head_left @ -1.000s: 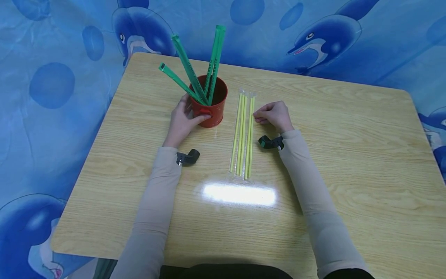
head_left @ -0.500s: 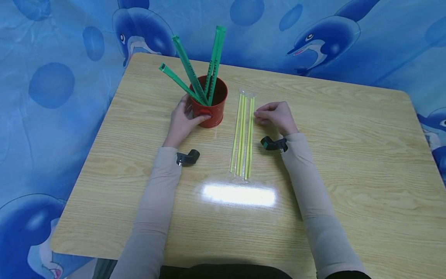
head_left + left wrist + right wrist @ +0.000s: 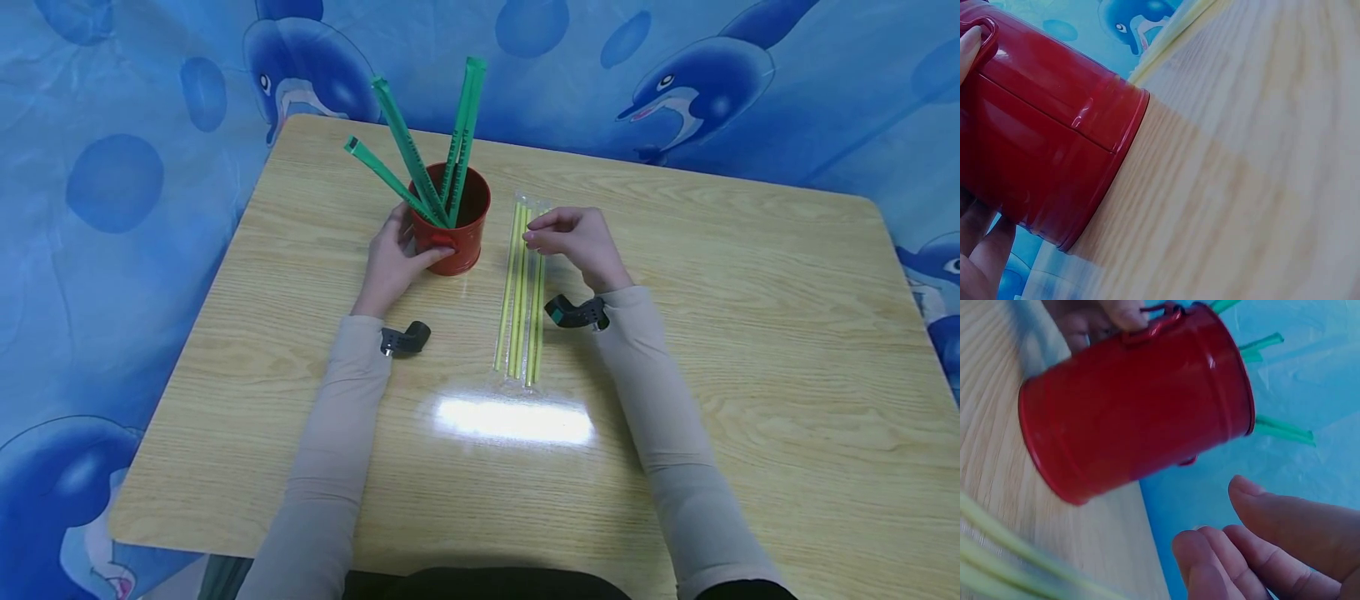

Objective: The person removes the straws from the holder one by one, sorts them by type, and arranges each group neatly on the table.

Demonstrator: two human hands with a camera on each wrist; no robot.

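A blue dolphin-printed backdrop (image 3: 825, 108) rises behind the wooden table (image 3: 750, 333). On the table's far side, left of the middle, the red bucket (image 3: 467, 240) stands upright. The left hand (image 3: 393, 260) holds it from the left, thumb curled over the near side by the handle and fingers round the outer wall. The right hand (image 3: 581, 242) hangs above the far part of the yellow straws, thumb and fingers bent toward each other with a gap between them and nothing in it. Green sticks (image 3: 408, 146) stand in the bucket, some leaning well out over its left rim. The yellow straws (image 3: 517, 317) lie side by side in clear wrapping, just right of the bucket, running from far to near.

To pick up a straw well, the fingertips should probably come down on a single wrapper and pinch it across, as the slick film could drag a neighbour along. A steady left hand would suit the bucket, which the leaning sticks may make top-heavy.

Compared with half a second ago, the right hand has shifted left, from the right edge of the straws to over them. The left hand, bucket and straws look unmoved.
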